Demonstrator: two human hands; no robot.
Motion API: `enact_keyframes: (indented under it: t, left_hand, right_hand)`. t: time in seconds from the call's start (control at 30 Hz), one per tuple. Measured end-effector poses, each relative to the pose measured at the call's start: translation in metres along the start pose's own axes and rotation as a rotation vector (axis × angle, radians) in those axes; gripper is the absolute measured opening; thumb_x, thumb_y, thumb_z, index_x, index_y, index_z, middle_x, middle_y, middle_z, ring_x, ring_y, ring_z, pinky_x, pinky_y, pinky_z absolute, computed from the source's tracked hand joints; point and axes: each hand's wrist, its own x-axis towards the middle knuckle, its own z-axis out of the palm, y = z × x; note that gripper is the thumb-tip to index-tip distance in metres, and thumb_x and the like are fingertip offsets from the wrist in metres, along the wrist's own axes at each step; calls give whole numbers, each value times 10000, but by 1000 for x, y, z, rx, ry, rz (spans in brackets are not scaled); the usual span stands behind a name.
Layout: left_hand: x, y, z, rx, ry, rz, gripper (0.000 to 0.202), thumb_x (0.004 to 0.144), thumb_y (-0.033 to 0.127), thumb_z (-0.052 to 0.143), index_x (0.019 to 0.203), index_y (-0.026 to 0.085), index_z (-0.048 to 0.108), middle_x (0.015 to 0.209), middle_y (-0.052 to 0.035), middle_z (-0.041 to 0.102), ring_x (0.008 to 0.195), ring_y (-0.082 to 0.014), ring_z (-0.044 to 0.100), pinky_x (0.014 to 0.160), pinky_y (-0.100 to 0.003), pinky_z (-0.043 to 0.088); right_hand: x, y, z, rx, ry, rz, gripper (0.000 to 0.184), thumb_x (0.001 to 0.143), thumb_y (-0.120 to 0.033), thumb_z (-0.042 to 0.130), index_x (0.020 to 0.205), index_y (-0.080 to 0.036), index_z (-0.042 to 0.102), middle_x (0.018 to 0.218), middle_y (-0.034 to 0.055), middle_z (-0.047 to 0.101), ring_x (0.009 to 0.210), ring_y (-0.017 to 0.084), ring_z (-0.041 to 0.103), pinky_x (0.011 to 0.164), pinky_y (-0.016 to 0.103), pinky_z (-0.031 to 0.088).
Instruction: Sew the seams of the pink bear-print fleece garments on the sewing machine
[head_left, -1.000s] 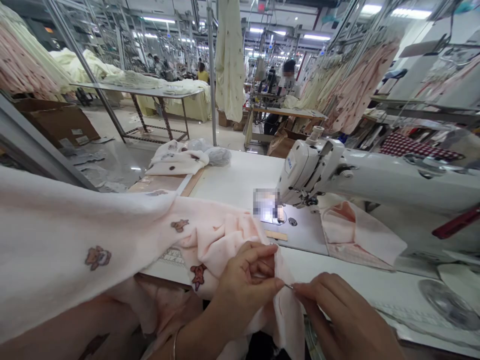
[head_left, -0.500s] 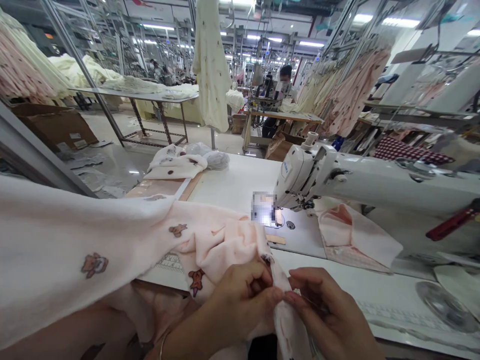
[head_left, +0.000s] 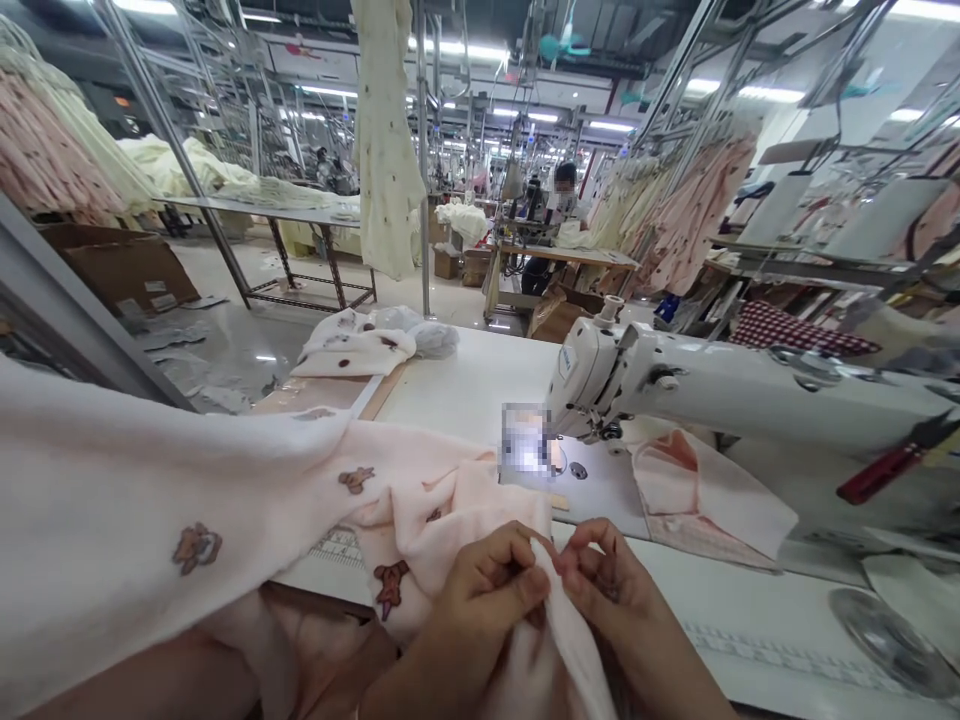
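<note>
Pale pink fleece fabric [head_left: 442,510] printed with brown bears spreads from the far left over the sewing table's front edge. My left hand [head_left: 499,590] is closed, pinching a folded edge of this fabric between thumb and fingers. Close beside it, my right hand [head_left: 611,585] pinches the same edge from the other side, fingertips nearly meeting the left ones. Below both hands the folded strip hangs down. Beyond them stands a white sewing machine [head_left: 720,380], its needle area lit and blurred out. The fabric lies just in front of the needle area.
A folded pink piece [head_left: 712,490] lies under the machine arm, and red-handled snips [head_left: 885,475] rest on the machine's right. Spotted fabric [head_left: 352,345] and a plastic bag [head_left: 435,335] sit at the table's back left. A metal post [head_left: 97,310] rises at left. One person is farther back.
Both hands have moved slightly up along the fabric edge, and the fold between them has turned its plain side up. The view has tilted a little upward.
</note>
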Motion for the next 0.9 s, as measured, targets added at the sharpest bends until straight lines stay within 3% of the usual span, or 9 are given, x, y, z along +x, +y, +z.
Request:
enact_keyframes:
  t: [0.17, 0.33, 0.4, 0.63, 0.9]
  left_hand:
    - [2, -12, -6, 177, 91, 67, 187, 774, 208, 670, 643, 132, 562, 883, -56, 591, 834, -150, 546, 716, -234, 425]
    - [5, -13, -7, 213, 118, 67, 140, 736, 183, 689, 633, 131, 610, 882, -65, 589, 837, -169, 552, 689, -248, 446]
    - [5, -13, -7, 229, 123, 69, 129, 729, 170, 688, 626, 132, 621, 876, -65, 591, 840, -170, 556, 695, -250, 447]
    - [4, -13, -6, 198, 119, 48, 108, 723, 159, 686, 630, 134, 636, 881, -59, 578, 828, -162, 551, 676, -236, 451]
    - [4, -14, -6, 223, 131, 47, 103, 728, 159, 687, 635, 144, 643, 879, -54, 584, 828, -160, 555, 670, -231, 449]
  right_hand:
    - [-12, -12, -24, -770, 130, -303, 189, 940, -426, 336, 975, -260, 420, 781, -25, 529, 644, 106, 514, 566, 208, 418]
    - [-18, -28, -22, -1225, 31, -661, 114, 919, -243, 391, 875, -251, 496, 747, -18, 540, 650, 117, 546, 575, 229, 426]
    - [-16, -30, -20, -1325, 44, -749, 111, 904, -219, 411, 899, -242, 519, 760, -3, 549, 673, 133, 556, 591, 250, 434]
    - [-15, -30, -20, -1466, 79, -836, 142, 905, -229, 400, 896, -223, 542, 752, 19, 547, 647, 158, 542, 552, 284, 420]
    - [-15, -28, -24, -1503, 57, -764, 124, 892, -228, 426, 924, -231, 545, 784, 27, 544, 687, 176, 546, 573, 301, 417]
